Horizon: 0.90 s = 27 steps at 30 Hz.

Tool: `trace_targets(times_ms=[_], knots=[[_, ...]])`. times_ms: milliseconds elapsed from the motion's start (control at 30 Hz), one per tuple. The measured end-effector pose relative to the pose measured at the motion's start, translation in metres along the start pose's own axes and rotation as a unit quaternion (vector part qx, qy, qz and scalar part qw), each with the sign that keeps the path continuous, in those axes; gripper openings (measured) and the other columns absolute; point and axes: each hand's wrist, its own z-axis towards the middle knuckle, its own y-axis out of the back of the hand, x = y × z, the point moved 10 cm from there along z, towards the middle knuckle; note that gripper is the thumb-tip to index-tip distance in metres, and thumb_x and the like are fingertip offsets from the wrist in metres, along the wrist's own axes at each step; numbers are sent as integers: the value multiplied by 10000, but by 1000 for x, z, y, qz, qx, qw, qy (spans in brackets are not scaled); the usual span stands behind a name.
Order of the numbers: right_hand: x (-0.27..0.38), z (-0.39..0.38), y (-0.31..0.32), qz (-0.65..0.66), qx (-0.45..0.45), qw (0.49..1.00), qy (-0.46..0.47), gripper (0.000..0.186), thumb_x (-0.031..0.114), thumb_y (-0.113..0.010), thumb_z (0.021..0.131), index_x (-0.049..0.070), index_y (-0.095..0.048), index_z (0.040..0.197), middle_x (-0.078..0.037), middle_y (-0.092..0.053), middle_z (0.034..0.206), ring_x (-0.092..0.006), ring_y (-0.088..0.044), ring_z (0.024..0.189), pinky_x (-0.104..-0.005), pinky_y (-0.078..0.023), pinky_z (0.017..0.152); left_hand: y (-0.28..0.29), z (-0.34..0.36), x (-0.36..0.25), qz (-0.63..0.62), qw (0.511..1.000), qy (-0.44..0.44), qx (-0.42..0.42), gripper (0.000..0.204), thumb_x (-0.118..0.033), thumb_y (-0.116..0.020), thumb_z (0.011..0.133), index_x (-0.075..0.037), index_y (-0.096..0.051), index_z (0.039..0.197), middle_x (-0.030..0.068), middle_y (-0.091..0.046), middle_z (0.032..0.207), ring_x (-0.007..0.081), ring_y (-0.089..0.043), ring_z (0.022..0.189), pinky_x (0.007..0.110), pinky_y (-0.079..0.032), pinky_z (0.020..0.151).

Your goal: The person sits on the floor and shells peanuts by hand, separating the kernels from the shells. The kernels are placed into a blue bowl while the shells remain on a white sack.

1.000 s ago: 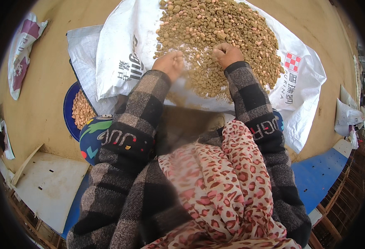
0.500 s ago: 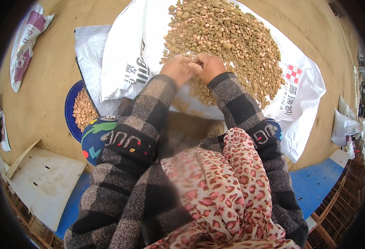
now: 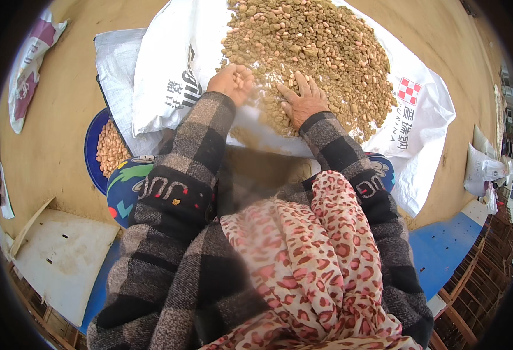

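A broad heap of shelled pinkish peanuts and brown clods of soil (image 3: 326, 49) is spread over a white woven sack (image 3: 163, 64). At the heap's near left edge, my left hand (image 3: 232, 85) is cupped, palm up, with several peanuts (image 3: 242, 76) in its curled fingers. My right hand (image 3: 306, 104) lies palm down on the near side of the heap, fingers spread and touching the loose pieces. Between the hands, some white sack shows through thin, dusty crumbs.
Left of the sack stands a blue basin (image 3: 91, 153) holding peanuts (image 3: 111, 149), partly under a grey-white sack (image 3: 119, 76). A white and purple bag (image 3: 32, 73) lies farther left on the tan ground. Blue and white boards (image 3: 64, 251) lie behind me on both sides.
My hands were together over the heap's near edge; they have come apart. The left has turned up with peanuts in view, and the right has spread flat onto the heap.
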Motion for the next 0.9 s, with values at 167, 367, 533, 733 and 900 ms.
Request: trace_targets(times_ms=[167, 367, 533, 733, 900], knots=[[-9, -48, 1, 25, 34, 999, 8, 417, 316, -522, 828, 322, -432, 1235, -160, -246, 1365, -361, -277, 1239, -517, -259, 988, -15, -19, -6, 54, 998, 29, 31, 192, -167, -410, 921, -21, -458, 1035, -18, -440, 660, 37, -394, 504, 152, -354, 383], [-53, -46, 25, 179, -32, 980, -74, 300, 173, -539, 812, 135, -550, 1109, -140, -485, 1193, -316, -478, 1075, -372, -403, 899, -74, -135, -111, 112, 940, -193, 259, 251, -186, -418, 925, -13, -413, 1107, -25, -363, 671, 37, -303, 490, 155, -258, 376], [-78, -4, 18, 140, 11, 984, -106, 241, 181, -527, 822, 96, -576, 1042, -149, -547, 1067, -299, -551, 950, -374, -450, 821, 13, -202, -232, 343, 860, -370, 72, 281, -203, -393, 932, -11, -425, 1135, -34, -332, 654, 35, -275, 475, 161, -255, 378], [-71, 19, -7, 26, 128, 988, -83, 202, 169, -529, 814, 53, -549, 978, -173, -554, 1013, -297, -556, 929, -377, -456, 805, 240, -122, -239, 376, 891, -161, -197, 305, -267, -432, 903, -35, -531, 1073, 29, -589, 814, 90, -549, 680, 214, -440, 577], [-79, 29, 9, 258, 20, 959, -118, 157, 195, -553, 791, 79, -596, 888, -121, -620, 759, -261, -597, 723, -371, -478, 683, 192, -125, -274, 581, 731, -302, -191, 387, -303, -418, 889, -24, -517, 1139, 93, -568, 1117, 175, -526, 1030, 327, -386, 848]])
